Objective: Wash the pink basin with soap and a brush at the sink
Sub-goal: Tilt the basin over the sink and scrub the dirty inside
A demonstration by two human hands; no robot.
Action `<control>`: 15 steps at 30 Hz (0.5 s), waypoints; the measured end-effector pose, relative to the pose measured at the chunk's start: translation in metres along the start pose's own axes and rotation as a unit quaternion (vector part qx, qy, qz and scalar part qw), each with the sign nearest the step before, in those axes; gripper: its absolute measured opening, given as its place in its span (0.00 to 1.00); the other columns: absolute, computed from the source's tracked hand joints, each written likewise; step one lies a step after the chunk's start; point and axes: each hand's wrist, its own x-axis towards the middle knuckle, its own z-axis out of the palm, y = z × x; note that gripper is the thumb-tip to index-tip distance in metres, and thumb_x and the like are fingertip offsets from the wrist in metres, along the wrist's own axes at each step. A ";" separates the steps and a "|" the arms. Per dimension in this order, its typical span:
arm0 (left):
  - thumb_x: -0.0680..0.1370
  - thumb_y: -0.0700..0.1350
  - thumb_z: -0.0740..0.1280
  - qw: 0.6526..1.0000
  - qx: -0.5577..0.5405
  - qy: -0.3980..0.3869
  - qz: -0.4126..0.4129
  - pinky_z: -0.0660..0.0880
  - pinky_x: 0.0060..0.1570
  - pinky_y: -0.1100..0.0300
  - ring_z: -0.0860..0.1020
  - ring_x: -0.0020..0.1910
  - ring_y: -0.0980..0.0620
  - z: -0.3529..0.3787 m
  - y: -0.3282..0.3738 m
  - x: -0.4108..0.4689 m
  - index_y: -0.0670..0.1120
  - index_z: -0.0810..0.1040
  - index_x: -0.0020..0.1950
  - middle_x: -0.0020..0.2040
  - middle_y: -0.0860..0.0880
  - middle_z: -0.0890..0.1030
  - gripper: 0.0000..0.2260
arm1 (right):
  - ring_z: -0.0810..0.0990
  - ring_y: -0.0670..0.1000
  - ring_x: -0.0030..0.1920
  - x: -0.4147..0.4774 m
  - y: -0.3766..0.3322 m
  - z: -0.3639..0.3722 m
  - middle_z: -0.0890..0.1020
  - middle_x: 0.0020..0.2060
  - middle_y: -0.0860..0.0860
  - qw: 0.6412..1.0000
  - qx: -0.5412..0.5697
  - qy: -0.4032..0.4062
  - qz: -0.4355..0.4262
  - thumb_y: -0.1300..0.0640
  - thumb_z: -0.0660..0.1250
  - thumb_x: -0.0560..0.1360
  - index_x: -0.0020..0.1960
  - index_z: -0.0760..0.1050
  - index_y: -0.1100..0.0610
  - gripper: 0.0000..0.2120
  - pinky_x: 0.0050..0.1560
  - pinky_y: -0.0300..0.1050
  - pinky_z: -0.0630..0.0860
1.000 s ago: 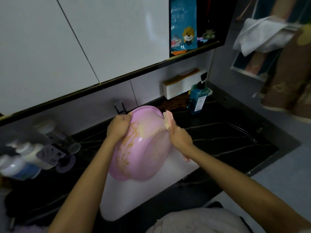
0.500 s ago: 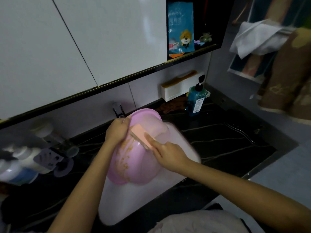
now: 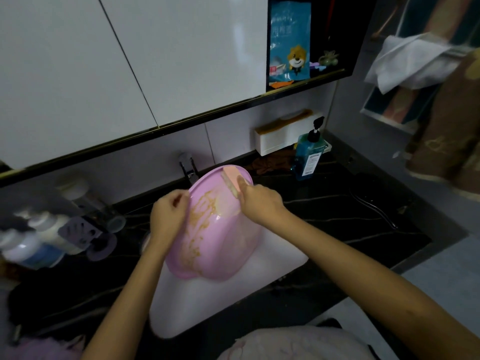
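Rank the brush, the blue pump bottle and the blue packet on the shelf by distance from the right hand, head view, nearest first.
1. The brush: held in the right hand, against the upper rim of the pink basin.
2. The blue pump bottle: on the counter, behind and right of the hand.
3. The blue packet: up on the open shelf, farthest.

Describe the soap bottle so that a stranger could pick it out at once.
Start at the white sink set in the black counter and look to the counter's back right corner, beside the white wall box. There stands the soap bottle: clear blue, upright, with a black pump on top, the only bottle right of the sink.
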 end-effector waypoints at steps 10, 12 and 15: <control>0.77 0.58 0.54 0.991 0.025 0.082 -0.103 0.72 0.42 0.51 0.78 0.42 0.41 0.017 -0.019 -0.053 0.47 0.74 0.36 0.39 0.41 0.81 0.20 | 0.75 0.60 0.59 0.009 -0.006 -0.008 0.75 0.62 0.59 0.995 0.055 -0.046 0.065 0.56 0.50 0.81 0.77 0.51 0.54 0.25 0.50 0.50 0.70; 0.76 0.60 0.54 0.993 0.019 0.076 -0.091 0.72 0.41 0.49 0.77 0.39 0.40 0.020 -0.006 -0.045 0.47 0.70 0.32 0.35 0.42 0.79 0.21 | 0.76 0.59 0.57 -0.009 -0.017 -0.002 0.77 0.60 0.58 0.999 0.026 -0.032 0.001 0.55 0.50 0.82 0.78 0.48 0.52 0.26 0.47 0.49 0.70; 0.75 0.60 0.56 0.996 0.008 0.051 -0.072 0.68 0.34 0.51 0.70 0.31 0.44 0.016 0.001 -0.035 0.46 0.63 0.27 0.27 0.48 0.70 0.22 | 0.77 0.60 0.54 -0.038 -0.009 0.004 0.79 0.56 0.58 0.995 0.001 -0.027 -0.097 0.54 0.52 0.81 0.78 0.47 0.48 0.27 0.43 0.48 0.69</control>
